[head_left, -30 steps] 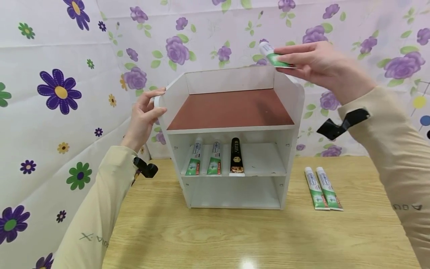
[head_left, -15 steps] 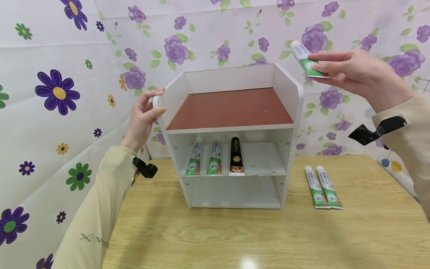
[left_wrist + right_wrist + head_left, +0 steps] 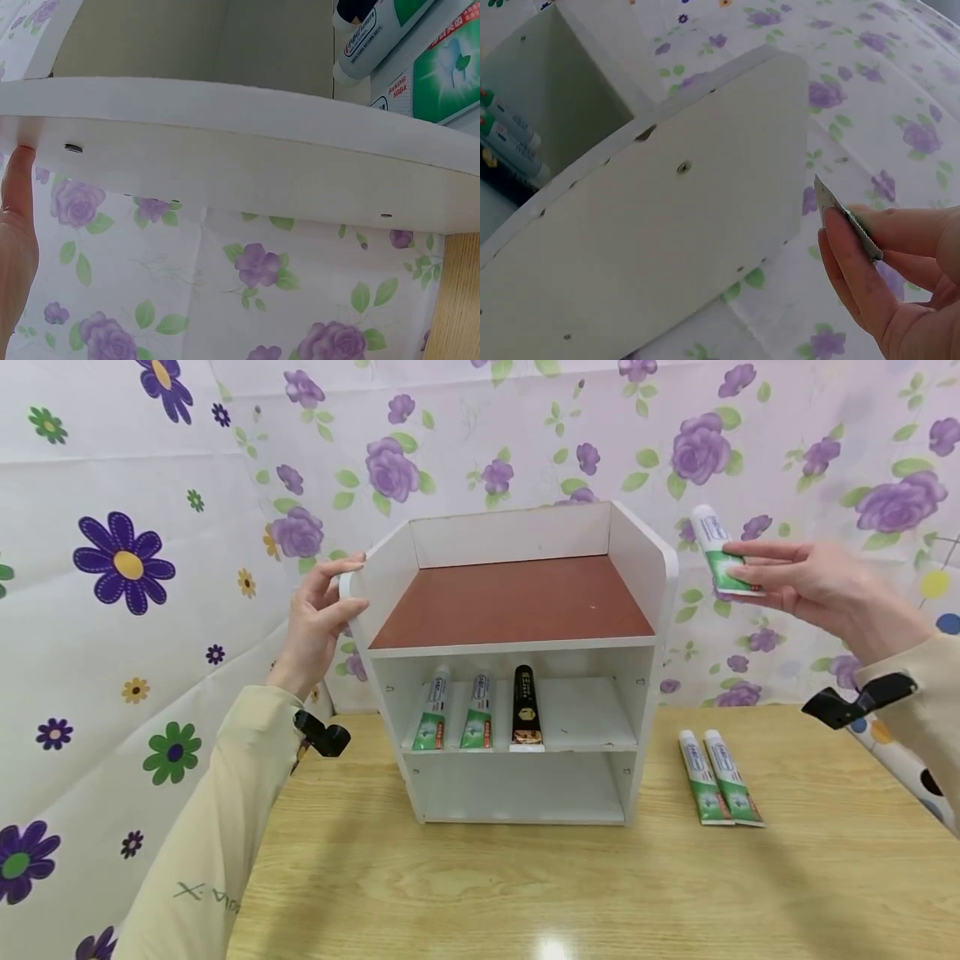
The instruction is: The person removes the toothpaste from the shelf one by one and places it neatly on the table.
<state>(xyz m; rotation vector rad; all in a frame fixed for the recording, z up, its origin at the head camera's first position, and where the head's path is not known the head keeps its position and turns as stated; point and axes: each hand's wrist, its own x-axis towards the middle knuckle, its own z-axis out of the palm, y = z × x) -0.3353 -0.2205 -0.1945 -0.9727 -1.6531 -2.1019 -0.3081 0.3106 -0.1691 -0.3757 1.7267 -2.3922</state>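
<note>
My right hand (image 3: 832, 589) pinches the crimped end of a green-and-white toothpaste tube (image 3: 716, 547), holding it cap up in the air right of the shelf unit. In the right wrist view only the tube's flat end (image 3: 847, 217) shows between thumb and fingers. My left hand (image 3: 315, 622) grips the upper left side of the white shelf unit (image 3: 510, 652); in the left wrist view one finger (image 3: 19, 184) lies against that side panel. On the middle shelf lie two green-and-white toothpaste tubes (image 3: 431, 710) and, to their right, a black toothpaste tube (image 3: 527, 706).
Two more green-and-white toothpaste tubes (image 3: 720, 777) lie side by side on the wooden table (image 3: 480, 893), right of the unit. The unit has a red-brown top (image 3: 517, 602) with raised sides and a lower shelf (image 3: 521, 789). Flower-patterned cloth (image 3: 480, 435) hangs behind.
My right hand has carried the toothpaste tube rightward, away from above the unit's right side, and then lower. The left hand stays on the unit. The tubes on shelf and table have not moved.
</note>
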